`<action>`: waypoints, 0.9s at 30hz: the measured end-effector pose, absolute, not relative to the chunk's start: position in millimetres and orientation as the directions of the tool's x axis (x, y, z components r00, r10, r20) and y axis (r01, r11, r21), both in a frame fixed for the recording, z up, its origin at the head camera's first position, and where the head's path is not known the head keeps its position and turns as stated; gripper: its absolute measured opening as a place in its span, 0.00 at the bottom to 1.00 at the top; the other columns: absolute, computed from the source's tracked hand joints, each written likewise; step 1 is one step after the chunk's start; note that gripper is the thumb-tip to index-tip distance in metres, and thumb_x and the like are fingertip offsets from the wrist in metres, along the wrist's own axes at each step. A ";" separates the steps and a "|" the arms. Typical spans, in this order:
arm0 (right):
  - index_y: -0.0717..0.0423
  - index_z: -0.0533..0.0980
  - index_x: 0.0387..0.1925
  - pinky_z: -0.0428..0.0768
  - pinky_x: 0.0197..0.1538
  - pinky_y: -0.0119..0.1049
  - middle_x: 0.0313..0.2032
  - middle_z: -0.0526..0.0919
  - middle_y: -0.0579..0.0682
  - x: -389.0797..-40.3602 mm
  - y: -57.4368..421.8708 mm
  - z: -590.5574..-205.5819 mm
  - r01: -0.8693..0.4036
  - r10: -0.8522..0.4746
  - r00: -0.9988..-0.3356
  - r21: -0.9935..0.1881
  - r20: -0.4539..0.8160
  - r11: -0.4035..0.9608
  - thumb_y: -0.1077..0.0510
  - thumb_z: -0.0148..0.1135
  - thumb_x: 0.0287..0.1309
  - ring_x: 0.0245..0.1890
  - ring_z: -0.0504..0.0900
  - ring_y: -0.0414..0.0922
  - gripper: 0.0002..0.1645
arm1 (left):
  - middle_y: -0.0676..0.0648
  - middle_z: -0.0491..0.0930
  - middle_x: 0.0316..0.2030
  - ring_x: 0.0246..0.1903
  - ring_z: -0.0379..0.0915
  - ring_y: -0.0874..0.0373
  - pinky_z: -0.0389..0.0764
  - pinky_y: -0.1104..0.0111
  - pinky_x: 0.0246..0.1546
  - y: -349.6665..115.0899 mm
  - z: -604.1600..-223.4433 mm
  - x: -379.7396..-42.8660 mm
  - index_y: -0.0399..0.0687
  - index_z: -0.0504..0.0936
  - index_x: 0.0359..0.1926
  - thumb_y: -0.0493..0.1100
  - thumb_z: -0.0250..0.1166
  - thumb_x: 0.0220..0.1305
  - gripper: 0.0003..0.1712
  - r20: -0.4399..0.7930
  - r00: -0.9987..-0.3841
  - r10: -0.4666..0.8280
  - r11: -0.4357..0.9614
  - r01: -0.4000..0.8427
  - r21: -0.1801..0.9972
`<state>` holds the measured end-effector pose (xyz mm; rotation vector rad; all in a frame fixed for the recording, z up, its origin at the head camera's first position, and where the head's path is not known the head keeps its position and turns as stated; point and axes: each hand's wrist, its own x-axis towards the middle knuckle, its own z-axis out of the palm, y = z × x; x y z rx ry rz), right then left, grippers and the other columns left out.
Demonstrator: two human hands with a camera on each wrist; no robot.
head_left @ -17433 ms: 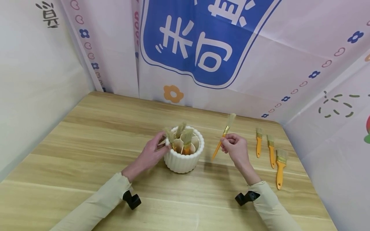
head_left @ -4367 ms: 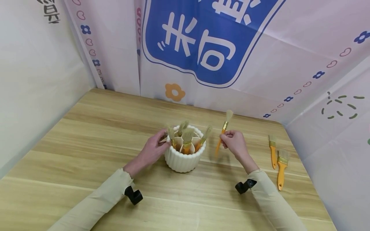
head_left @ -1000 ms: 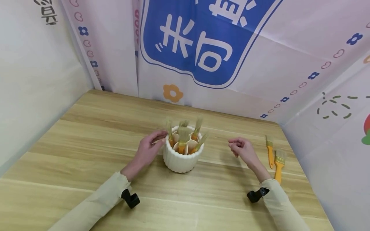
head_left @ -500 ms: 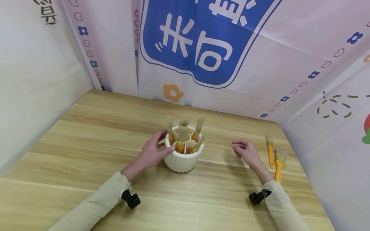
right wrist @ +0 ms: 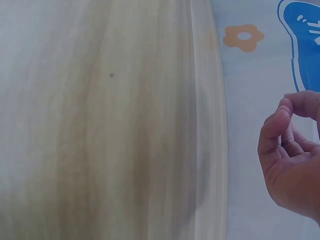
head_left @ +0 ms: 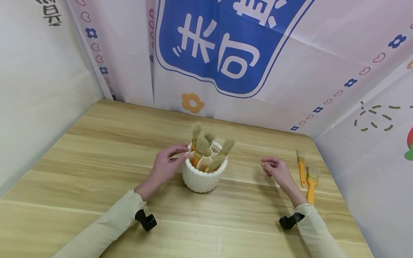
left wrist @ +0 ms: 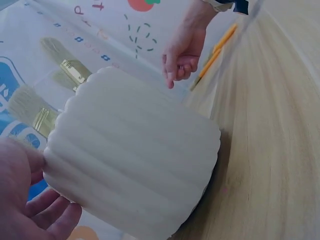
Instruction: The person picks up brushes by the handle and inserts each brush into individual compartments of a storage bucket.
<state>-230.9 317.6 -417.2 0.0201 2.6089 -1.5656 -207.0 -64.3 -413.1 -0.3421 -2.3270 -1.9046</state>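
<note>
A white ribbed pot stands on the table with a divided insert inside. Several bristle brushes with orange handles lean in it, bristles up. My left hand is at the pot's left side, thumb and fingertips at its rim. In the left wrist view the fingers lie against the outer wall near the scalloped edge. To the right of the pot, above the table, my right hand hangs with loosely bent fingers and holds nothing. In the right wrist view its fingertips come close together around air.
Two flat brushes, a narrower brush and a wider brush, lie on the wooden table at the right, past my right hand. Printed cloth walls rise along the back and both sides.
Earlier, brushes were added to the pot by my right hand, and fewer now lie at the right. Lately the pot has turned clockwise under my left fingers. My right hand has drifted slightly right.
</note>
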 end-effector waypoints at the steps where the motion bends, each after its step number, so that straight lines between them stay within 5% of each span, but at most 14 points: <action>1: 0.74 0.69 0.51 0.76 0.23 0.32 0.22 0.76 0.44 -230.5 317.4 -416.8 0.065 -0.037 -0.995 -0.881 -0.093 0.469 0.60 0.55 0.62 0.20 0.71 0.34 0.22 | 0.43 0.77 0.56 0.54 0.75 0.49 0.84 0.63 0.47 -64.4 -412.7 -206.2 0.39 0.79 0.48 0.41 0.61 0.62 0.14 0.234 -0.967 0.099 0.190 0.249 0.950; 12: 0.74 0.67 0.52 0.78 0.24 0.31 0.23 0.77 0.43 -227.6 320.1 -417.4 0.088 -0.002 -0.995 -0.884 -0.101 0.459 0.60 0.55 0.62 0.20 0.71 0.34 0.23 | 0.43 0.67 0.63 0.64 0.64 0.45 0.78 0.55 0.57 -64.6 -413.3 -199.8 0.46 0.68 0.60 0.47 0.68 0.54 0.33 0.143 -0.963 0.227 0.253 0.200 0.947; 27: 0.75 0.67 0.54 0.76 0.23 0.26 0.20 0.77 0.35 -223.3 354.2 -415.4 0.169 0.150 -0.983 -0.851 -0.108 0.497 0.60 0.53 0.63 0.20 0.71 0.31 0.23 | 0.41 0.70 0.62 0.61 0.69 0.44 0.81 0.64 0.52 -65.5 -412.4 -202.7 0.38 0.77 0.50 0.40 0.61 0.63 0.16 0.215 -0.960 0.180 0.157 0.243 0.957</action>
